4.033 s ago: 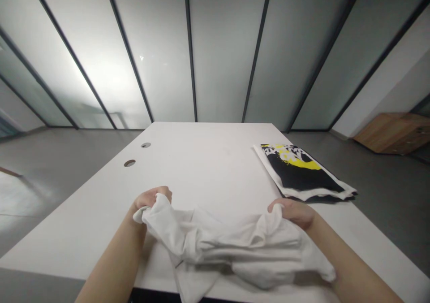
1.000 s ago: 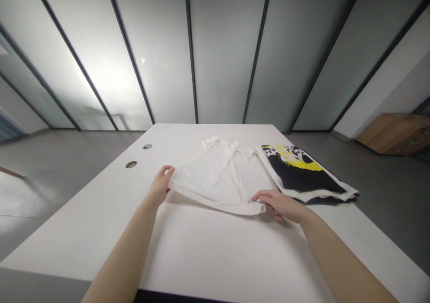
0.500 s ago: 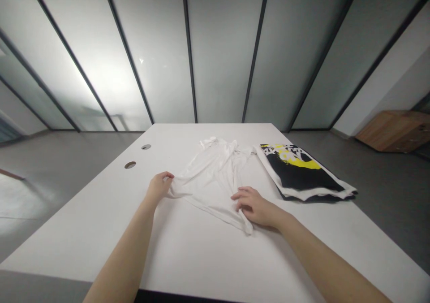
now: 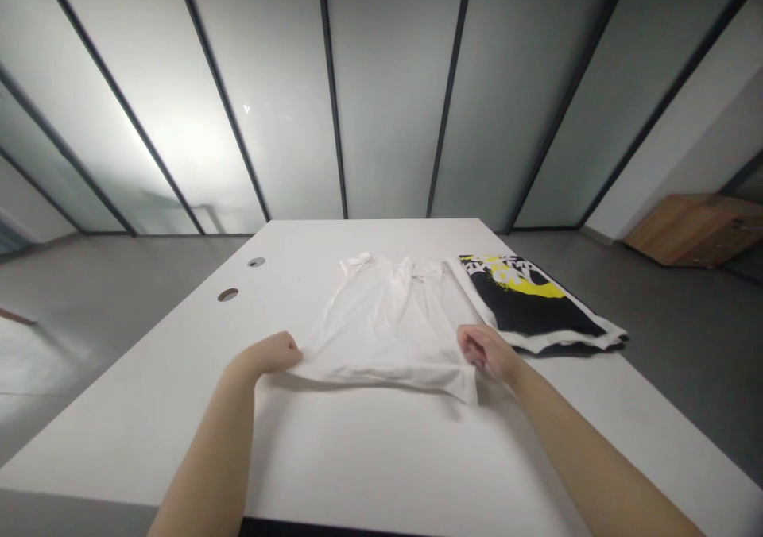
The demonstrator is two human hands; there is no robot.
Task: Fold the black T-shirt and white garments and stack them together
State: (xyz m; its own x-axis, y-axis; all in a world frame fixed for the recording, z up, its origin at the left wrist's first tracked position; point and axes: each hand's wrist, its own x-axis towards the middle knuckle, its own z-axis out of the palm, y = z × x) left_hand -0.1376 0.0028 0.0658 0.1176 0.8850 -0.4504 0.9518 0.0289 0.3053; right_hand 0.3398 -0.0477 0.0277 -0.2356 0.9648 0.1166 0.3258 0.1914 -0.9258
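Observation:
A thin white T-shirt [image 4: 381, 330] lies on the table with its hem toward me, spread between my hands. My left hand [image 4: 275, 354] is closed on the hem's left corner. At the right corner, my right hand [image 4: 486, 350] grips the fabric, and a small flap hangs down beside the fingers. The near edge looks slightly raised and casts a shadow. Creases run through the far part of the shirt, where the cloth is bunched.
To the right lies a folded stack of black and white garments [image 4: 530, 299] with a yellow print, close to the shirt's right side. The white table [image 4: 358, 457] has two round holes at its left. Behind stand frosted glass panels [image 4: 387, 100]; a wooden cabinet [image 4: 691, 231] is at far right.
My right hand has moved right and closed on the shirt's corner. The hem is now stretched wide and nearly straight, and the fabric is smoother. My left hand has shifted slightly down and left.

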